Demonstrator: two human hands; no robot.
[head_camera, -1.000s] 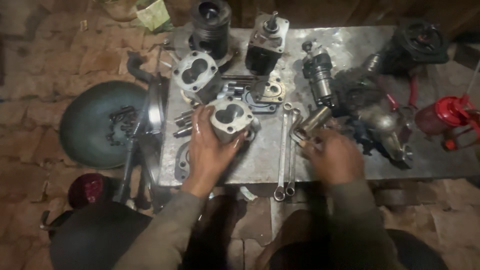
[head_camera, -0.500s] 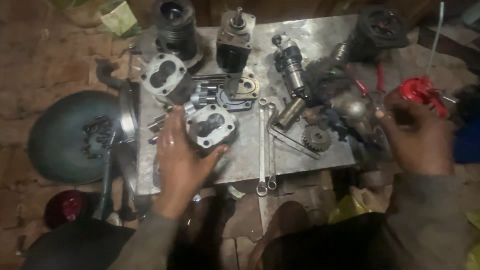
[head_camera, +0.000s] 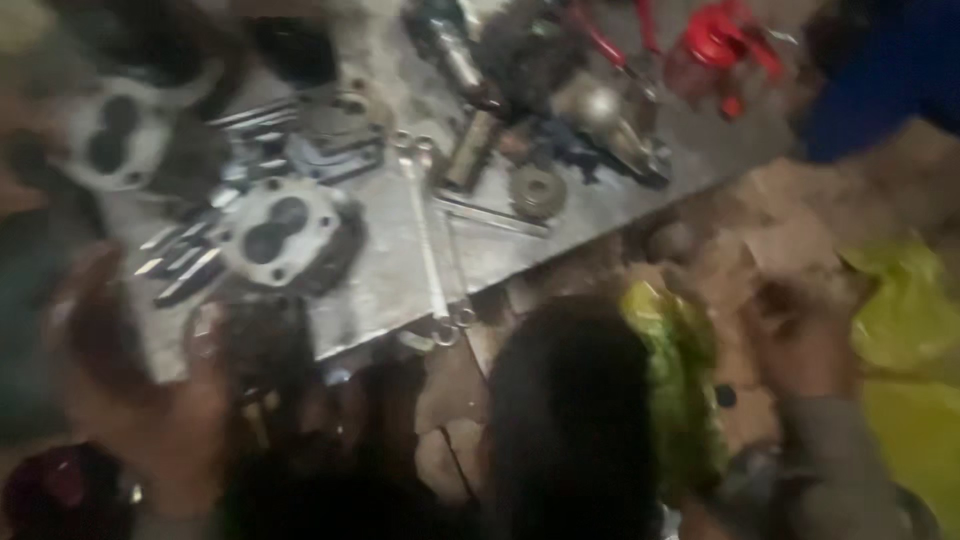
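Note:
The picture is blurred by motion. A grey metal housing with two round bores (head_camera: 278, 236) lies on the metal sheet (head_camera: 385, 290), with several bolts (head_camera: 180, 265) to its left. My left hand (head_camera: 125, 375) hovers at the sheet's near left corner, just below the housing and apart from it, with nothing seen in it. Off the sheet to the right, my right hand (head_camera: 800, 345) is low over the brick floor, beside a yellow plastic bag (head_camera: 905, 320). Its fingers are too blurred to read.
A long wrench (head_camera: 428, 240), a small gear (head_camera: 537, 190), a second two-bore housing (head_camera: 110, 140) and a red tool (head_camera: 722, 45) lie on the sheet. A yellow-green bag (head_camera: 680, 385) sits near my knee, and something blue (head_camera: 885, 80) is at the top right.
My left hand has come off the two-bore housing, which now rests on the sheet. My right hand has swung right and down off the sheet toward the floor. The view has turned right.

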